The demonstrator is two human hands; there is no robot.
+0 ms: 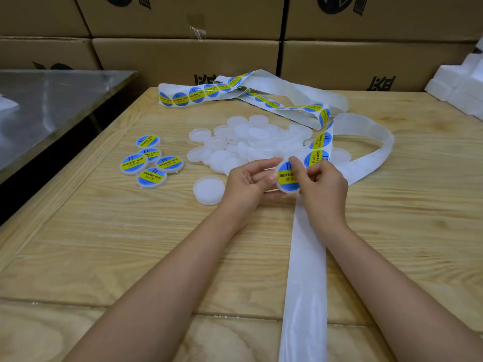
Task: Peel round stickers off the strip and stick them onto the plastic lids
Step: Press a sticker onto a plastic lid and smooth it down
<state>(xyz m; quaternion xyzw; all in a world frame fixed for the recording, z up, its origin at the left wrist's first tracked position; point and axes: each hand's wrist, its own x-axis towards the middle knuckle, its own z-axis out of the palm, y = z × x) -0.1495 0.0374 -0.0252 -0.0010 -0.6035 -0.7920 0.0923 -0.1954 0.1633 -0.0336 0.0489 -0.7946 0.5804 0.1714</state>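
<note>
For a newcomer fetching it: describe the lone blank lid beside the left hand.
On the wooden table, look just left of the left hand. The blank lid lies alone, apart from the heap behind, and bears no sticker, unlike the stickered lids further left.

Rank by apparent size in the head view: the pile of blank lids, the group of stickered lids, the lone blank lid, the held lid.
1. pile of blank lids
2. group of stickered lids
3. lone blank lid and held lid: alike, unranked.
</note>
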